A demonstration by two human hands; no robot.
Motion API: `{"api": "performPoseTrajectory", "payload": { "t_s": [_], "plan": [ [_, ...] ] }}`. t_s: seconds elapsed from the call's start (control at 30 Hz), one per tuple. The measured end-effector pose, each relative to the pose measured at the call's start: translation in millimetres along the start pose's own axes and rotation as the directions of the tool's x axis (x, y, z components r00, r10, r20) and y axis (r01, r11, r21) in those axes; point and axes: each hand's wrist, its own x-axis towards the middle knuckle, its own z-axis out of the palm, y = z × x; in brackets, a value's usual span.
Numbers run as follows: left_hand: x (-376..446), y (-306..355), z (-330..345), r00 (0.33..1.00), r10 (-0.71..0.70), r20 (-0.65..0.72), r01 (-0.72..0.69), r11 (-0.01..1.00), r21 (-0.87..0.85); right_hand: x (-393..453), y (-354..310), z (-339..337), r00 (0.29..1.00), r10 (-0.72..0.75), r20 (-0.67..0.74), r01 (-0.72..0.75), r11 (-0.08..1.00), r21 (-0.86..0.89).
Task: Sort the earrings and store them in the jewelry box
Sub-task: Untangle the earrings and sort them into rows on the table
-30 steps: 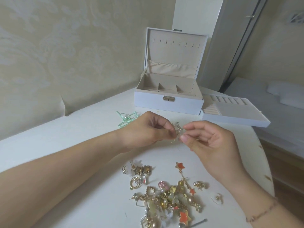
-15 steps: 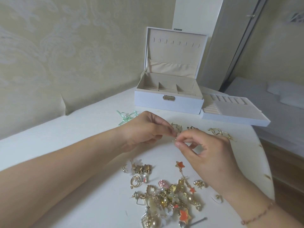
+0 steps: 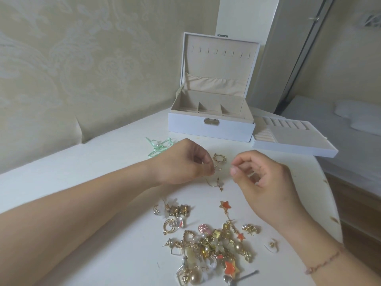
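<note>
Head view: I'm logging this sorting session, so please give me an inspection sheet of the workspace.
Surface: white table, small brown marks near its right edge.
Job's things: jewelry box open, lid upright, compartments look bare; tray out beside it on the right; earring pile near the front; gold hoop earring lying between the hands.
Clutter: green ribbon left of the box.
Hands: left hand pinches a thin gold earring; right hand has thumb and forefinger together, anything held too small to tell.
Cables: nothing seen.
Surroundings: patterned wall, bed at right.
</note>
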Motion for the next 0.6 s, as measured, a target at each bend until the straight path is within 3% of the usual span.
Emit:
{"api": "performPoseTrajectory", "payload": {
  "t_s": [0.1, 0.33, 0.5, 0.6],
  "plan": [
    [-1, 0, 1, 0.999, 0.005, 0.032, -0.009, 0.995, 0.102, 3, 8, -2, 0.993, 0.071, 0.092, -0.07, 0.997, -0.023],
    [0, -5, 6, 0.995, 0.098, 0.032, -0.103, 0.954, 0.28, -1, 7, 0, 0.949, 0.025, 0.316, 0.044, 0.977, -0.21],
    [2, -9, -6, 0.987, 0.157, 0.042, -0.162, 0.922, 0.353, 0, 10, 2, 0.957, 0.016, 0.29, 0.053, 0.972, -0.229],
    [0, -14, -14, 0.977, 0.181, 0.116, -0.215, 0.838, 0.502, 1, 11, 5, 0.963, 0.024, 0.27, 0.042, 0.971, -0.236]
  ]
}}
